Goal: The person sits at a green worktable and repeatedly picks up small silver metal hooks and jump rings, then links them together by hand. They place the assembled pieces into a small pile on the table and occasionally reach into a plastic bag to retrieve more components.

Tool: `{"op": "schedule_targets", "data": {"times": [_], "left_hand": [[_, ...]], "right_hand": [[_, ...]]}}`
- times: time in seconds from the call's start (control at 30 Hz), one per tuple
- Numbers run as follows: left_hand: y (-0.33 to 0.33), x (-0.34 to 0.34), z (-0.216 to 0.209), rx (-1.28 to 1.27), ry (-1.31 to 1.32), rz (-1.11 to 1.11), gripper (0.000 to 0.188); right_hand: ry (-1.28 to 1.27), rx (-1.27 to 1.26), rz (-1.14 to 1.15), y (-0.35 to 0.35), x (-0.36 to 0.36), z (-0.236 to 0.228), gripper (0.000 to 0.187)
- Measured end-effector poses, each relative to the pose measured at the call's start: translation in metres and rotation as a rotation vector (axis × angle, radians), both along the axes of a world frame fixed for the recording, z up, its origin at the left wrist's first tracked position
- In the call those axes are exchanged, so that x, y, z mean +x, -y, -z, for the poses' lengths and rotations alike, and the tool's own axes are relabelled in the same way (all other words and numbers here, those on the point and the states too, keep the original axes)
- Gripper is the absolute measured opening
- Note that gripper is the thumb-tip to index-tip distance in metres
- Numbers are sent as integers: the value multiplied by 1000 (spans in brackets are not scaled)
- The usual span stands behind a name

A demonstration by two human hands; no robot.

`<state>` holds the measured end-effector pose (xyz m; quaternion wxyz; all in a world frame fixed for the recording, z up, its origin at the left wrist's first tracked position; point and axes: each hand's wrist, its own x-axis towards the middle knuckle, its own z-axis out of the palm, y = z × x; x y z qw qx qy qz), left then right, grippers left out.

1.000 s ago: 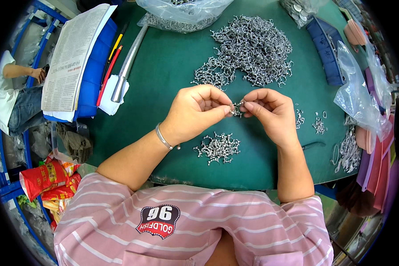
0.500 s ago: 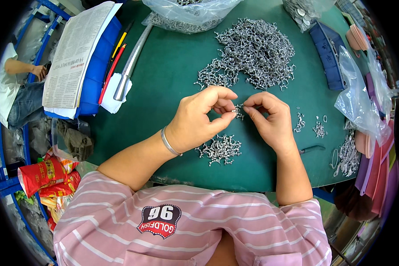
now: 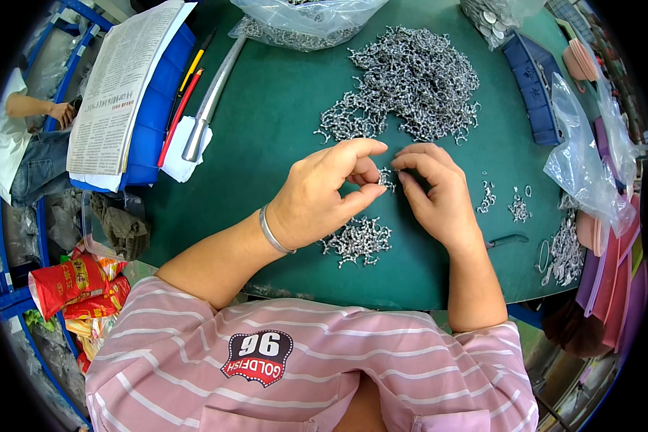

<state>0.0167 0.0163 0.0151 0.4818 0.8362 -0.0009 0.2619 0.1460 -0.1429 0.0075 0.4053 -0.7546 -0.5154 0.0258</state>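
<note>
Over the middle of the green table, my left hand [image 3: 315, 186] pinches a small silvery metal piece [image 3: 387, 179] between thumb and fingers. Several thin curled arms stick out of this piece. Close on its right is my right hand [image 3: 439, 193], thumb and forefinger brought together at the tips; whatever they hold is too small to make out. Below my left hand lies a small pile of similar silvery pieces [image 3: 358, 242]. Beyond both hands spreads a much larger heap of small curled metal pieces [image 3: 417, 83].
A tapered metal rod [image 3: 212, 104] lies at left beside a blue bin [image 3: 158, 108] topped with newspaper [image 3: 115, 93]. Clear bags [image 3: 306, 25] of metal parts stand at the back. Right are small loose rings [image 3: 518, 209], tweezers [image 3: 507, 241] and a blue tray [image 3: 531, 90]. Another person [image 3: 32, 144] sits far left.
My right fingertips have drawn slightly away from the metal piece, and that hand's fingers have shifted. My left hand keeps its pinch in nearly the same place.
</note>
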Motion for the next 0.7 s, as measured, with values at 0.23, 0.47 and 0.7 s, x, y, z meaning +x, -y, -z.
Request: {"op": "schedule_targets", "data": {"times": [0.23, 0.47, 0.7], "left_hand": [[2, 1, 10, -733, -176, 131, 27], [-2, 4, 17, -621, -176, 89, 22], [-2, 6, 11, -333, -33, -22, 10]], "right_hand": [[-225, 168, -196, -6, -17, -14, 27], [-483, 275, 181, 3, 10, -19, 20], [-446, 398, 742, 64, 194, -54, 35]]}}
